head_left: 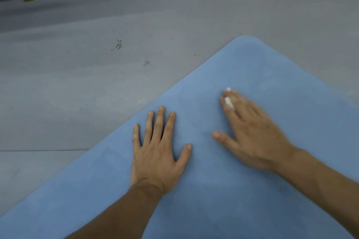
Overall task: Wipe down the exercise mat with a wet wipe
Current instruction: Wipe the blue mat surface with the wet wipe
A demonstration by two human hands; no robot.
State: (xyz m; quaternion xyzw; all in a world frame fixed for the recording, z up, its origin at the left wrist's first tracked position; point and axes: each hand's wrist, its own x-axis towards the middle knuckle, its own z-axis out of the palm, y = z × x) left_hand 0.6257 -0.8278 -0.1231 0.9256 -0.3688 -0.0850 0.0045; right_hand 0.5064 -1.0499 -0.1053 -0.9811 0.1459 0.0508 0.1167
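Blue exercise mat (252, 190) is laid on floor (77, 93), pinned near its left edge by left hand (157, 153), fingers straight, spread. Wet wipe (228, 102) is pressed under flat, blurred fingers of right hand (254, 134) near far corner. Mat judged soft, light, slide-prone; palm-pinning advised.

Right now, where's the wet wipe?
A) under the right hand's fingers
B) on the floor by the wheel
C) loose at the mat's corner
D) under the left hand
A: white bits of the wet wipe poke out between the fingers of the blurred right hand, which is on the mat. The left hand lies flat, with no white showing around it.
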